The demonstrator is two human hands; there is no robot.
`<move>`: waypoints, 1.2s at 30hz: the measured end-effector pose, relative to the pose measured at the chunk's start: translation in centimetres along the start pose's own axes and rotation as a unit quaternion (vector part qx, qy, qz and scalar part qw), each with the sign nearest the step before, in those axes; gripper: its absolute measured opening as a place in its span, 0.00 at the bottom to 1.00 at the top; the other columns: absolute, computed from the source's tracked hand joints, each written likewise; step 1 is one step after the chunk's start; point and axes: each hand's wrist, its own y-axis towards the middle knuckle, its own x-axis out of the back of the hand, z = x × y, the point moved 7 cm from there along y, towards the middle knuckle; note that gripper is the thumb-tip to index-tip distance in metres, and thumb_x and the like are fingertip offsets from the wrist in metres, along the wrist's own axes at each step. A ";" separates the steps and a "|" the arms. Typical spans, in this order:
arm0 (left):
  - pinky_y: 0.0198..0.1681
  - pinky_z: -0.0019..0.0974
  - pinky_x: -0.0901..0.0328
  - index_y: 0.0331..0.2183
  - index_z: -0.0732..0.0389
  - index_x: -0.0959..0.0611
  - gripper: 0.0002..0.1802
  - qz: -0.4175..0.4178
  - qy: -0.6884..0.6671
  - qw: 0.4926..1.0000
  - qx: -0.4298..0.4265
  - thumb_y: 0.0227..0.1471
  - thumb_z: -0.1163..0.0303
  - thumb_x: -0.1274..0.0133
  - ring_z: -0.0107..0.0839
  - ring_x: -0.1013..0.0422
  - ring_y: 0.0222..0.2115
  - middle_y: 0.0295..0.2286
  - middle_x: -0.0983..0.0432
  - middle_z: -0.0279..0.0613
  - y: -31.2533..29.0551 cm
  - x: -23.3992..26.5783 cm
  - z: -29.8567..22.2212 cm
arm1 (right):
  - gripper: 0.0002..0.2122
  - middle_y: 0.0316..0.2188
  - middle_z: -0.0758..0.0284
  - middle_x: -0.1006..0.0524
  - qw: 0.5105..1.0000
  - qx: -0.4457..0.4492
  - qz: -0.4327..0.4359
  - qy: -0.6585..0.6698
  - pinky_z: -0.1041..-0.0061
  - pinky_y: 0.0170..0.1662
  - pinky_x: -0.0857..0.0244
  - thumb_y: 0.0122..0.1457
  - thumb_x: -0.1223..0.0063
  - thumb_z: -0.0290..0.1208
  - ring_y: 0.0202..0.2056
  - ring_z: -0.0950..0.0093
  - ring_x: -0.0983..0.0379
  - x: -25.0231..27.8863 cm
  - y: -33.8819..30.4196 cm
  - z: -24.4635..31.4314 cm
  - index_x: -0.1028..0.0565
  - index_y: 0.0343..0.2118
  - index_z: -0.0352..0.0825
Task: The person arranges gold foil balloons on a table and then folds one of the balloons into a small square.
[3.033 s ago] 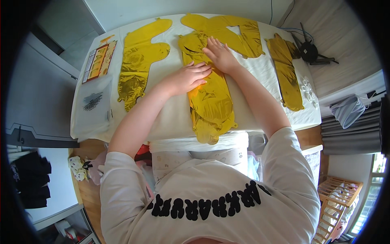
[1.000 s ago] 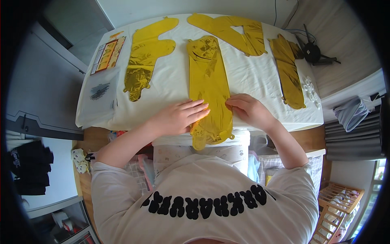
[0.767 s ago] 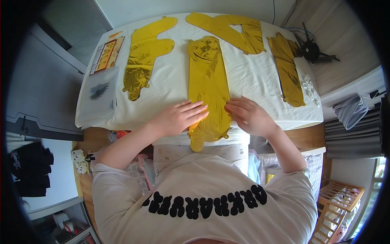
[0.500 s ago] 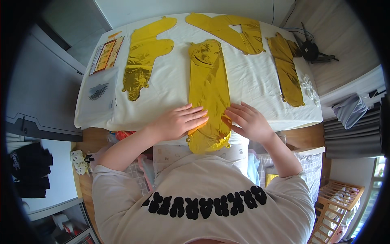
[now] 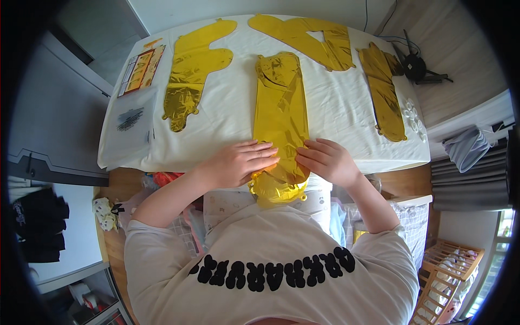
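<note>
A long gold foil balloon (image 5: 280, 116), flat and uninflated, lies lengthwise on the white-covered table (image 5: 216, 116). Its near end hangs past the table's front edge toward my shirt, creased and shiny. On the balloon's left edge rests my left hand (image 5: 235, 162), fingers stretched out and pointing inward. My right hand (image 5: 330, 161) lies across the opposite edge in the same way, fingertips on the foil. Both thumbs are mostly hidden. The foil between the two hands is wrinkled, and a small tab shows at the lower right corner.
More flat gold foil balloons lie around it: one (image 5: 197, 70) left, one with a triangular hole (image 5: 303, 38) behind, one (image 5: 382, 89) right. A printed sheet (image 5: 142, 70) and clear bag (image 5: 129, 127) sit left. White ribbon rolls (image 5: 414, 119) and a black stand (image 5: 416, 67) are right.
My right hand has shifted slightly inward, farther onto the foil. The balloon's near end has bent and crumpled a little more. My left hand is nearly where it was.
</note>
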 end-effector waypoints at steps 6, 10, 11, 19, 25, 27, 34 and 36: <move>0.65 0.45 0.36 0.57 0.58 0.20 0.30 -0.015 -0.112 0.992 0.048 0.51 0.80 0.41 0.40 0.29 0.59 0.56 0.23 0.43 0.4 0.5 0.7 | 0.17 0.44 0.68 0.16 0.996 -0.064 -0.014 0.060 0.61 0.51 0.26 0.49 0.36 0.26 0.48 0.64 0.20 -0.4 0.1 -0.9 0.18 0.45 0.38; 0.50 0.43 0.29 0.61 0.56 0.24 0.30 0.042 -0.207 0.958 0.196 0.56 0.76 0.43 0.45 0.22 0.46 0.48 0.19 0.45 0.7 1.2 2.4 | 0.17 0.40 0.64 0.16 0.980 -0.142 -0.042 0.134 0.61 0.48 0.27 0.49 0.36 0.25 0.43 0.60 0.19 -0.7 -0.3 -2.7 0.19 0.45 0.35; 0.50 0.43 0.29 0.61 0.56 0.24 0.30 0.042 -0.207 0.958 0.196 0.56 0.76 0.43 0.45 0.22 0.46 0.48 0.19 0.45 0.9 1.1 2.7 | 0.14 0.35 0.62 0.17 0.972 -0.178 -0.030 0.152 0.60 0.43 0.28 0.49 0.36 0.26 0.38 0.59 0.21 -0.9 -0.4 -3.4 0.20 0.40 0.34; 0.45 0.33 0.31 0.54 0.64 0.23 0.20 -0.009 -0.382 0.858 0.344 0.68 0.62 0.51 0.22 0.29 0.40 0.42 0.22 0.34 1.9 0.2 7.9 | 0.10 0.28 0.59 0.20 0.818 -0.486 0.134 0.277 0.68 0.37 0.31 0.61 0.37 0.30 0.30 0.65 0.23 -2.0 -0.1 -5.8 0.23 0.37 0.28; 0.40 0.29 0.30 0.60 0.62 0.29 0.30 -0.043 -0.470 0.782 0.406 0.66 0.53 0.46 0.20 0.28 0.40 0.43 0.24 0.32 1.6 -0.2 9.7 | 0.09 0.33 0.67 0.18 0.801 -0.461 0.047 0.378 0.77 0.39 0.31 0.65 0.39 0.29 0.32 0.82 0.26 -2.5 1.3 -7.1 0.21 0.41 0.28; 0.40 0.29 0.30 0.62 0.62 0.31 0.31 -0.093 -0.486 0.785 0.374 0.65 0.57 0.43 0.21 0.28 0.41 0.42 0.24 0.34 1.4 0.2 9.2 | 0.07 0.35 0.67 0.17 0.781 -0.475 0.035 0.403 0.78 0.41 0.31 0.66 0.42 0.27 0.35 0.82 0.25 -3.2 1.1 -7.4 0.22 0.42 0.27; 0.40 0.30 0.29 0.72 0.55 0.48 0.54 -0.147 -0.314 0.873 0.343 0.54 0.75 0.34 0.26 0.24 0.37 0.42 0.24 0.41 -0.1 2.5 5.7 | 0.11 0.29 0.64 0.19 0.781 -0.470 0.019 0.410 0.74 0.37 0.31 0.65 0.40 0.31 0.30 0.77 0.26 -4.6 0.2 -8.3 0.24 0.42 0.27; 0.40 0.30 0.29 0.72 0.54 0.50 0.56 -0.148 -0.293 0.881 0.341 0.53 0.76 0.33 0.26 0.23 0.36 0.42 0.25 0.42 0.0 2.4 5.7 | 0.11 0.28 0.65 0.20 0.766 -0.477 0.020 0.430 0.74 0.36 0.32 0.65 0.41 0.31 0.29 0.78 0.27 -4.3 0.6 -8.2 0.24 0.41 0.27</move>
